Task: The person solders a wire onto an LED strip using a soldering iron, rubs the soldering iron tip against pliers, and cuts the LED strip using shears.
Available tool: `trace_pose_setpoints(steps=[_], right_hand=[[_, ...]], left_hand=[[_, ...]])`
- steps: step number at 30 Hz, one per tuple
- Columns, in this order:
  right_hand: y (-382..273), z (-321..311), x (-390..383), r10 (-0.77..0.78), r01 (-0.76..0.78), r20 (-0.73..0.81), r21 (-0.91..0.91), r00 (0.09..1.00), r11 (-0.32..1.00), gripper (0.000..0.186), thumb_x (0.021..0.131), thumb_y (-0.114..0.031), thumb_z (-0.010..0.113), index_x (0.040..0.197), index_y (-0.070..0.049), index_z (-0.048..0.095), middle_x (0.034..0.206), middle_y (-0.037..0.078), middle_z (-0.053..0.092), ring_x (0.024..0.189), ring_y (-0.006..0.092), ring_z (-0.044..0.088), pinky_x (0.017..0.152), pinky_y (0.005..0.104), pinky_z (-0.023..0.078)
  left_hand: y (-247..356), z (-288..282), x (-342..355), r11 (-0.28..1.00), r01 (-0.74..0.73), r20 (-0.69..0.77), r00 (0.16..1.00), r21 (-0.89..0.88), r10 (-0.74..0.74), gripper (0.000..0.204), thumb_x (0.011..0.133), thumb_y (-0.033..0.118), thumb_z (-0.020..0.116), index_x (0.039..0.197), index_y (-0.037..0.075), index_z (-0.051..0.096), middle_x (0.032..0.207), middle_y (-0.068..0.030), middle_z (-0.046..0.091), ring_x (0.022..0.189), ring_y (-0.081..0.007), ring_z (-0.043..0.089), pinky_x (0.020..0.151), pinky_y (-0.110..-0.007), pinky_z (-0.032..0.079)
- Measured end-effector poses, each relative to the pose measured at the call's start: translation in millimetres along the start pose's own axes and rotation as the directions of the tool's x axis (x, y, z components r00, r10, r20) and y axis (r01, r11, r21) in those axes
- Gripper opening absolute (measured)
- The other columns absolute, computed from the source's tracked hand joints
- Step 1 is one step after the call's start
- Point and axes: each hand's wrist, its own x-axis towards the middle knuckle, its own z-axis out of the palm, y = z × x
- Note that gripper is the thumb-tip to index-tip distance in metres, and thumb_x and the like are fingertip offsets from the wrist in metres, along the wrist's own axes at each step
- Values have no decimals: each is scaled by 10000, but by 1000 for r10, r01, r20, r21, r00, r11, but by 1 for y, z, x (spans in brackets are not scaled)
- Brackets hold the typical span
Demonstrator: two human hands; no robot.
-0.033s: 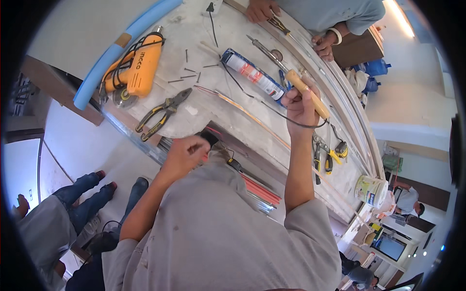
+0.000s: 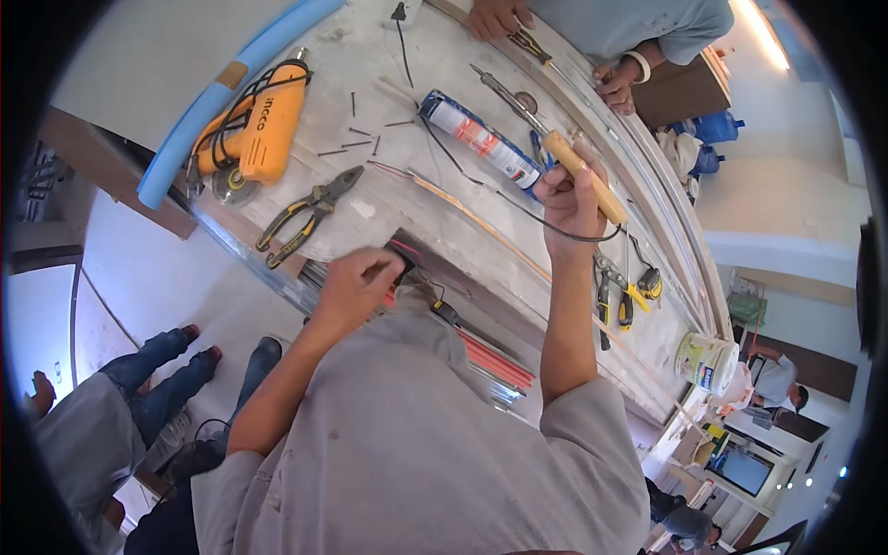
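Observation:
In my right hand (image 2: 571, 205) is a soldering iron (image 2: 585, 176), gripped by its wooden handle. Its metal tip points to the far left over the table, and a black cord hangs from the handle's end. Just beyond my fingers lies a blue and white sealant tube (image 2: 481, 141). My left hand (image 2: 359, 282) hovers at the table's near edge, fingers curled together and slightly blurred; whether anything small is between them is hidden. Pliers (image 2: 313, 215) with black and yellow handles lie beyond it, and a thin copper-coloured strip with fine wires (image 2: 462, 211) runs between my hands.
A yellow heat gun (image 2: 273, 125) and a blue foam tube (image 2: 222, 92) lie at the left, with several loose screws (image 2: 357, 144) nearby. More hand tools (image 2: 622, 291) and a white bucket (image 2: 707, 361) are at the right. Across the table, a co-worker's hands (image 2: 499, 18) rest near a screwdriver (image 2: 529, 46).
My left hand has shifted very slightly, its fingers curling a little differently. My right hand and the soldering iron stay nearly the same.

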Motion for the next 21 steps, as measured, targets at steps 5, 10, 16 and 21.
trace_pose_setpoints(steps=[5,10,16,21], right_hand=[[8,-5,-4,-47,52,-53,90,997,995,403,966,-206,526,1290,29,477,857,134,645,729,213,634,705,326,541],[4,-21,-11,-80,85,-67,78,995,993,405,968,-216,524,1286,30,478,846,138,649,726,215,636,700,321,542],[6,-17,-10,-116,127,-172,53,978,991,389,974,-216,520,1268,36,489,826,131,651,685,195,633,668,299,534],[-14,-34,2,-405,131,-261,-680,876,722,216,914,-153,651,1039,23,640,667,47,628,563,81,551,554,210,457]], left_hand=[[6,42,65,978,25,-16,999,-207,-29,231,928,162,617,1055,-27,652,875,-78,659,698,-110,593,643,-285,498],[15,57,113,875,-415,-277,836,248,474,330,889,63,603,1218,37,589,1085,-131,621,904,-216,620,736,-317,509],[-1,45,167,656,-535,11,779,532,627,291,861,96,626,1150,77,655,1106,-134,639,1022,-342,601,894,-401,481],[20,22,162,779,-415,130,905,470,404,221,868,142,644,1054,29,684,953,-145,679,899,-277,638,828,-337,491]])
